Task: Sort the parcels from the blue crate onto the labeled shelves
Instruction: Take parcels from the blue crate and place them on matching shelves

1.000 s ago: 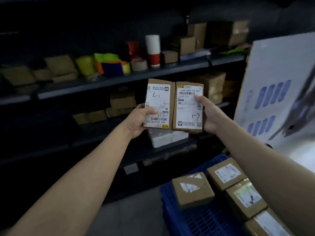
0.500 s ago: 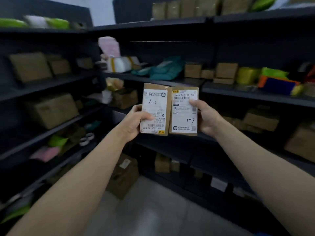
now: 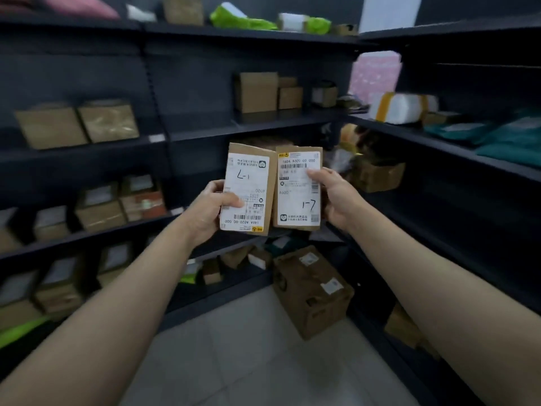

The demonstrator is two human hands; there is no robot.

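L parcel (image 3: 248,177) is gripped by the left hand (image 3: 209,210) and R parcel (image 3: 297,200) is pinched by the right hand (image 3: 336,197), both upright, long axes approx. vertical, edges touching, w/ shelves (image 3: 205,131) ahead & either side, left hand nearer the left bay.

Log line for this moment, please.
left hand: holds left parcel | right hand: holds right parcel | parcels: side by side, labels toward camera | shelves: ahead

Leaning floor carton (image 3: 311,291) beside bare tiles (image 3: 248,347)
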